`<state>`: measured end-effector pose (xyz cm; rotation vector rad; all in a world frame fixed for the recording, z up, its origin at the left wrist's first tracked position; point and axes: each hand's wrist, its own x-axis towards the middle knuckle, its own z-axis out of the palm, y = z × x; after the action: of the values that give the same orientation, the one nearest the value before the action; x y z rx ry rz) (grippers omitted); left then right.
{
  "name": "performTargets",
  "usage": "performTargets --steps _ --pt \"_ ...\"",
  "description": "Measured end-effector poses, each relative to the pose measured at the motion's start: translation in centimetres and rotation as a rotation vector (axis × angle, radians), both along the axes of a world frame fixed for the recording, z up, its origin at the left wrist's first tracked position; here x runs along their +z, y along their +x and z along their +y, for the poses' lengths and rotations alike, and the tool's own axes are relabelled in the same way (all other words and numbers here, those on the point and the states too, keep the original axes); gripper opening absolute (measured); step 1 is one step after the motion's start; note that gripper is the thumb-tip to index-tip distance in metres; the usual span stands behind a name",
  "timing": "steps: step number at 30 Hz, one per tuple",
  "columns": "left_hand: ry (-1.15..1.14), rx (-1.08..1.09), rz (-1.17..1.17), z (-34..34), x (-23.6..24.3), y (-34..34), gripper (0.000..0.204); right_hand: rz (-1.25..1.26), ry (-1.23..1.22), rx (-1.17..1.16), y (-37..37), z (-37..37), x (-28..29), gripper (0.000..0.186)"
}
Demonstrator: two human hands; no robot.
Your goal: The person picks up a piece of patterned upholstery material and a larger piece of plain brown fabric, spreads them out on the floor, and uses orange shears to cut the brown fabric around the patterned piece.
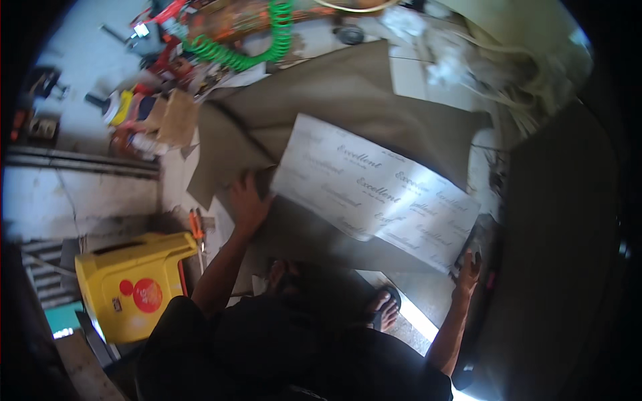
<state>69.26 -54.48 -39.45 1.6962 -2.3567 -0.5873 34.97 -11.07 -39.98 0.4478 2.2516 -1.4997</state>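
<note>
A large brown-grey sheet of soft material (pixel 328 83), which looks like leatherette, lies spread and rippled before me. On it is a white printed sheet (pixel 361 177) with grey script, set at a slant and slightly buckled near its lower middle. My left hand (pixel 249 204) lies on the brown-grey material beside the white sheet's left end, fingers spread. At the lower right corner of the white sheet is my right hand (pixel 467 275), its fingers apart and partly in shadow. Whether its fingertips touch the white sheet or the material beneath, I cannot tell.
A yellow plastic container (pixel 134 281) stands at the left, with an orange-handled tool (pixel 196 224) beside it. Farther back are a cardboard box (pixel 177 119) and a green coiled hose (pixel 241 60). A dark panel (pixel 562 254) fills the right side. My sandalled foot (pixel 384 309) is below.
</note>
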Motion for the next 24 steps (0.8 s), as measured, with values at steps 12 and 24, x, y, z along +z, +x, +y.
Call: performTargets --steps 12,24 --pt "-0.068 0.316 -0.449 -14.1 -3.8 17.6 0.103 0.229 0.617 0.499 -7.1 -4.5 -6.2 0.065" --pt "-0.318 0.177 -0.136 -19.1 -2.2 18.3 0.028 0.281 1.077 0.325 -14.0 3.0 -6.3 0.055"
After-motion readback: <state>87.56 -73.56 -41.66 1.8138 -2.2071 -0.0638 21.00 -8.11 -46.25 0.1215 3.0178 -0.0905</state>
